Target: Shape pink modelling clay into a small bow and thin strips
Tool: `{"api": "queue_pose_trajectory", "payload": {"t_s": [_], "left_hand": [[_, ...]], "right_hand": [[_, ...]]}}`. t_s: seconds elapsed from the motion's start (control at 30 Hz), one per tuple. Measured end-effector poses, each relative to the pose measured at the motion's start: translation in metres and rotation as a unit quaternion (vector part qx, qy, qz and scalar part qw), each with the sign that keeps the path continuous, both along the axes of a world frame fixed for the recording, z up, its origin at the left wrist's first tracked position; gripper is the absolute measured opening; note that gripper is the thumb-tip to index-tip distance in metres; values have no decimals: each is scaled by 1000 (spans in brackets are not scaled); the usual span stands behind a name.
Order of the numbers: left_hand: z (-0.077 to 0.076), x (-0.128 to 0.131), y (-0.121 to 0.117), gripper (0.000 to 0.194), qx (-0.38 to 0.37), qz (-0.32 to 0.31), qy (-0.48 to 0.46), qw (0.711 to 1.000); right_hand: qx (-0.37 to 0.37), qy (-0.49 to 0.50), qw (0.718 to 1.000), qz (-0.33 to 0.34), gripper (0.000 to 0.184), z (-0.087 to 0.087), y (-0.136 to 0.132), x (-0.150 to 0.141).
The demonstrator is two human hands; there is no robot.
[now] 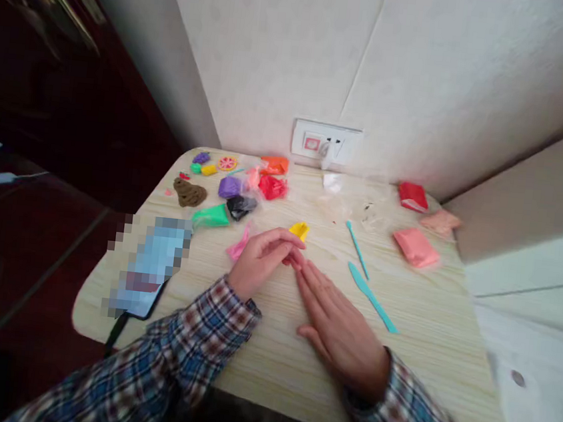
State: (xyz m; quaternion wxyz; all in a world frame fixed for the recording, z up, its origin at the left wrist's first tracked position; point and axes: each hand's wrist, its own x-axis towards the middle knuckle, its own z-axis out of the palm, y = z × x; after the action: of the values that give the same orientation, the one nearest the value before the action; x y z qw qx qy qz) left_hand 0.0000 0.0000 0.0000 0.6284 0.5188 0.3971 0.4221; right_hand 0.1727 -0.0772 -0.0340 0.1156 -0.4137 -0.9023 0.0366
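Observation:
My left hand [263, 259] is over the middle of the table with its fingers curled and the thumb near the index finger. Whatever it may hold is hidden. My right hand [337, 321] has its fingers stretched out together, their tips touching the left fingertips. Just behind the left hand is a yellow packet [299, 230], partly covered by it. A pink packet [240, 244] lies beside the left hand. To the right of my hands lie a turquoise plastic knife [372, 297] and a thinner turquoise stick tool [358, 250].
Coloured packets, such as a green one [212, 216], a purple one [230, 187] and a salmon one [416, 246], lie about the table. Brown clay [189, 192] and small fruit-like pieces sit back left. A phone [155, 268] lies left. A wall socket [325, 142] is behind.

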Motion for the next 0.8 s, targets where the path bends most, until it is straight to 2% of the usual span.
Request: {"api": "queue_pose_trajectory", "payload": {"t_s": [0.07, 0.13, 0.2, 0.33, 0.5, 0.57, 0.73, 0.8], "left_hand": [[2, -2, 0, 13, 4, 21, -2, 1000], [5, -3, -1, 12, 15, 38, -2, 999], [7, -3, -2, 12, 34, 50, 0, 998], [11, -2, -4, 12, 65, 62, 8, 996], [15, -3, -4, 13, 72, 58, 4, 996], [13, -3, -3, 13, 75, 58, 8, 995], [5, -2, -2, 12, 62, 64, 10, 996], [3, -2, -1, 12, 64, 52, 3, 997]], "right_hand": [[-1, -10, 1000, -24, 70, 4, -26, 10], [-15, -11, 1000, -22, 71, 6, -39, 13], [-17, -8, 1000, -2, 73, 5, -38, 8], [-1, 7, 1000, -18, 73, 4, -23, 3], [-2, -28, 1000, 13, 68, 9, -34, -2], [-4, -25, 999, 31, 71, 8, -35, -7], [8, -15, 1000, -23, 67, 7, -40, -2], [-5, -23, 1000, -9, 68, 7, -46, -2]]}}
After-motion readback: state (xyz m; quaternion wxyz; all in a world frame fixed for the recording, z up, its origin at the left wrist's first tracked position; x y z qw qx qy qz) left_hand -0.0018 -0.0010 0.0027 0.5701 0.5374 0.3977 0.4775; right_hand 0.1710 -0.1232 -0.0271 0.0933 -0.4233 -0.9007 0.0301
